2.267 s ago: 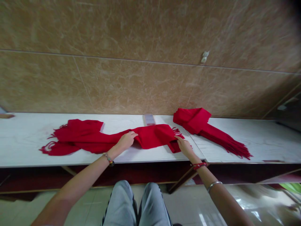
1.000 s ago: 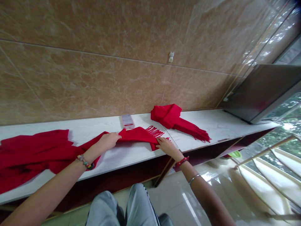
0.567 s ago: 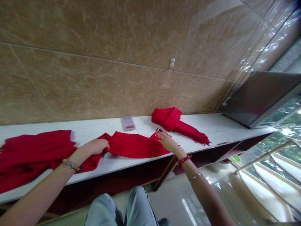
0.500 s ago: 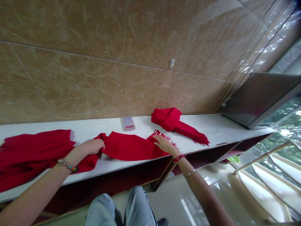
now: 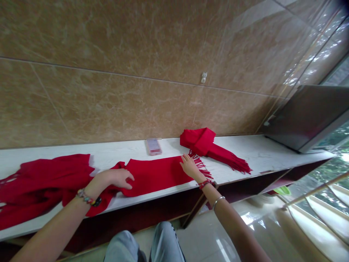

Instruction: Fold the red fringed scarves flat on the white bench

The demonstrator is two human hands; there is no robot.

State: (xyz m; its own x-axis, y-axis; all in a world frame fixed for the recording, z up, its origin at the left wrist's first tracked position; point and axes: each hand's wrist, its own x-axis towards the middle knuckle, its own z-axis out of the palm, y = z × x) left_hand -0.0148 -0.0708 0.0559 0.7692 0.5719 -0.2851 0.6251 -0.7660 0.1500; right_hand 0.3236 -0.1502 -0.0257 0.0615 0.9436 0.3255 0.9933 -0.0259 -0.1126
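A long red scarf lies lengthwise along the white shelf top, smooth in the middle and bunched up in loose folds at the left. On the edge of the bunched part rests my left hand, its fingers apart and slightly curled. Flat against the scarf's right end, just short of the fringe, is my right hand with outstretched fingers. Behind it, a second red scarf is folded over itself, its fringed tail pointing right.
A small blurred box-like item sits near the tiled wall. At the right end of the white shelf top stands a dark grey panel-like object. Open compartments run below the front edge, and a pale railing is at the right.
My left hand has loosened from its pinch on the scarf and opened. The scarf's right end, folded askew before, now lies flatter under my right hand. The view has shifted slightly.
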